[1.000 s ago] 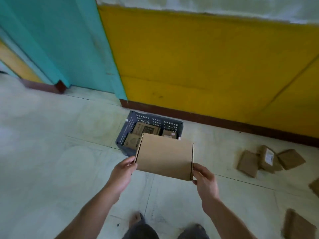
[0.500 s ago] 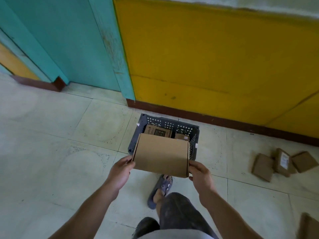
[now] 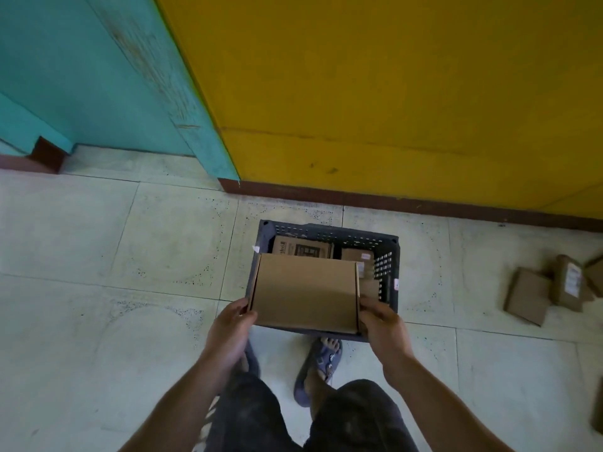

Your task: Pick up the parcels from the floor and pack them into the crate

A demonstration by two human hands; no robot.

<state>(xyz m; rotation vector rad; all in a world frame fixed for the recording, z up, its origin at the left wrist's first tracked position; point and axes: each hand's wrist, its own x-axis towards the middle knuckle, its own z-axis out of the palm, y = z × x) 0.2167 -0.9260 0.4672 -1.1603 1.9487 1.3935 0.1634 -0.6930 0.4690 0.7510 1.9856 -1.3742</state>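
A flat brown cardboard parcel (image 3: 305,293) is held level right above the dark slotted crate (image 3: 390,252), covering most of its opening. My left hand (image 3: 233,327) grips the parcel's left edge and my right hand (image 3: 380,324) grips its right edge. Inside the crate, past the held parcel, lie a printed box (image 3: 301,247) and a smaller brown parcel (image 3: 357,256). More parcels lie on the floor at the right: a flat one (image 3: 528,296) and one with a white label (image 3: 569,282).
The crate stands on pale floor tiles close to a yellow wall (image 3: 391,93) with a brown skirting. A teal door frame (image 3: 130,76) is at the left. My sandalled foot (image 3: 321,357) is just before the crate. Another parcel (image 3: 598,415) shows at the right edge.
I have stepped up to the crate. The parcel, held in both hands throughout, has moved from in front of the crate to directly over its opening.
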